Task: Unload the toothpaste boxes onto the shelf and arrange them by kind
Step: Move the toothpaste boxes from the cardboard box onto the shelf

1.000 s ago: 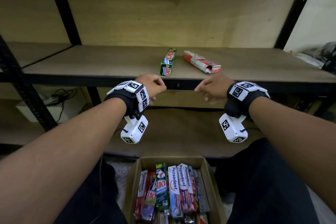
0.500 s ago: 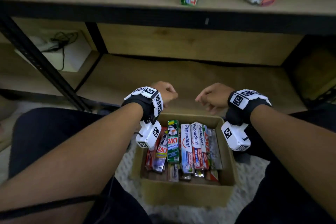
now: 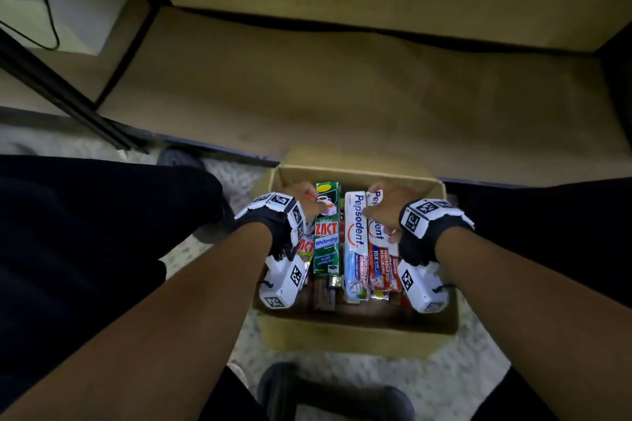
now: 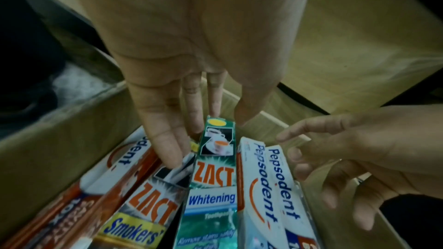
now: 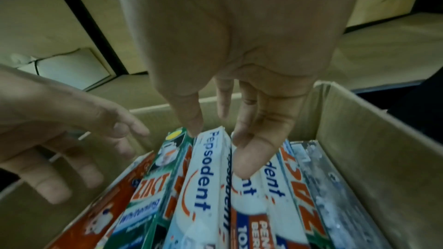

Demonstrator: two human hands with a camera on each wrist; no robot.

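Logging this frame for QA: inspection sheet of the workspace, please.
Surface: pale carpet under the carton; bare wooden lower shelf behind.
Job's things: cardboard carton packed with toothpaste boxes: green Zact Whitening, Zact Smokers', Pepsodent.
Clutter: nothing seen.
Grippers: left hand open, fingers reaching beside the green Zact; right hand open, fingers touching Pepsodent boxes.
Cables: black cable on a white box, upper left.
Surroundings: black shelf frame.
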